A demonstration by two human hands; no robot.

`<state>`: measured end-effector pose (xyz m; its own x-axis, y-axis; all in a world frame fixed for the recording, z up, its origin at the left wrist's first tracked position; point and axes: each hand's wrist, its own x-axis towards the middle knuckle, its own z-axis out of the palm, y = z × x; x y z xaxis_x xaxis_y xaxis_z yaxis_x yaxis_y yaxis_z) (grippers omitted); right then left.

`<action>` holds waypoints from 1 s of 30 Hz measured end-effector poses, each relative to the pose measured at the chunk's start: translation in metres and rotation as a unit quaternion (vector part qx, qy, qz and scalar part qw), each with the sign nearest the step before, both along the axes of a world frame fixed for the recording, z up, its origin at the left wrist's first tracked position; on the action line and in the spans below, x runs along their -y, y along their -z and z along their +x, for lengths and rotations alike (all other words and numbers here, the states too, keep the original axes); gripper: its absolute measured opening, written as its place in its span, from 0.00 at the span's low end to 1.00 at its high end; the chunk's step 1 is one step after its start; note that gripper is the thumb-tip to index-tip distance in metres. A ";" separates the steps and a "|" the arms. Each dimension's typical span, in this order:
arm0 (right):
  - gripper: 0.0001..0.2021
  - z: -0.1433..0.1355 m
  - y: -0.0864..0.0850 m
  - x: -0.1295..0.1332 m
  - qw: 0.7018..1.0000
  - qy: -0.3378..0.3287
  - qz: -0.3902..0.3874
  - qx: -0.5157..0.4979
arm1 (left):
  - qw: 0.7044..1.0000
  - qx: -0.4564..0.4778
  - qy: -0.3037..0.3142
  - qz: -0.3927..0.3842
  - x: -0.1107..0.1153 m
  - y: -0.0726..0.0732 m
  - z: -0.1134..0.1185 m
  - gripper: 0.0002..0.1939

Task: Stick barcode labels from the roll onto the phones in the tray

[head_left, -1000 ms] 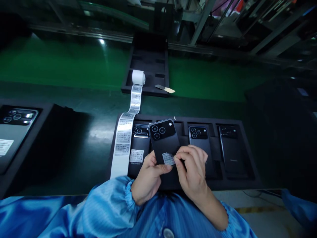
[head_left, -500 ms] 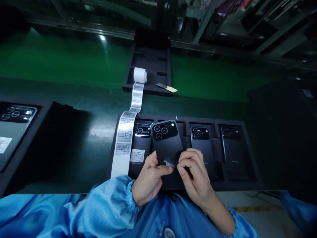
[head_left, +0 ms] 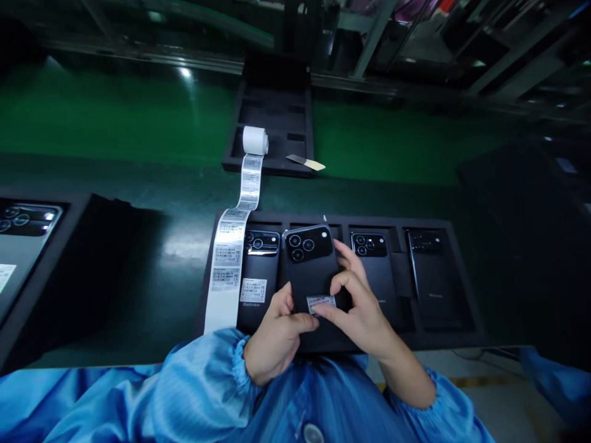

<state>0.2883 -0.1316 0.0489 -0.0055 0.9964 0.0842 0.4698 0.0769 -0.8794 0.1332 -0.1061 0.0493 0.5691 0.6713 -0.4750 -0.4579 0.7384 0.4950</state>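
Label (head_left: pixel 320 302) now flat on the back of the black phone (head_left: pixel 314 277), no longer curled between fingertips as half a second ago; sticking seems done, pressing down under way; left hand (head_left: pixel 277 335) clamped on the phone's near left edge, thumb at the label's left end; right hand (head_left: pixel 357 301) half open, thumb pressing the label, fingers spread behind the phone's right edge; phone held above the foam tray (head_left: pixel 462 332), label strip (head_left: pixel 226 264) to the left.
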 end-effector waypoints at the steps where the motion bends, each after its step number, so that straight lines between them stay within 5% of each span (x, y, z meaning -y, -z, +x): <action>1: 0.13 0.001 0.001 0.000 1.000 -0.002 -0.013 -0.007 | 1.000 -0.003 0.002 0.000 0.000 0.000 0.000 0.22; 12: 0.09 0.001 0.006 0.003 0.998 0.047 -0.014 -0.037 | 1.000 -0.025 0.013 -0.010 0.000 -0.003 0.001 0.21; 16: 0.19 0.001 0.010 0.006 0.993 0.067 -0.044 -0.082 | 0.999 -0.019 0.019 -0.023 -0.002 -0.004 0.001 0.19; 21: 0.09 0.000 0.006 0.000 0.992 0.095 -0.010 -0.080 | 0.999 -0.016 0.030 -0.020 -0.003 -0.006 0.001 0.20; 27: 0.44 -0.005 -0.005 -0.004 0.994 0.054 -0.092 -0.037 | 1.000 -0.013 0.027 0.005 -0.003 -0.004 0.001 0.24; 30: 0.51 -0.008 -0.008 -0.008 0.995 0.050 -0.086 -0.018 | 0.999 -0.015 0.029 0.017 -0.003 -0.004 0.000 0.26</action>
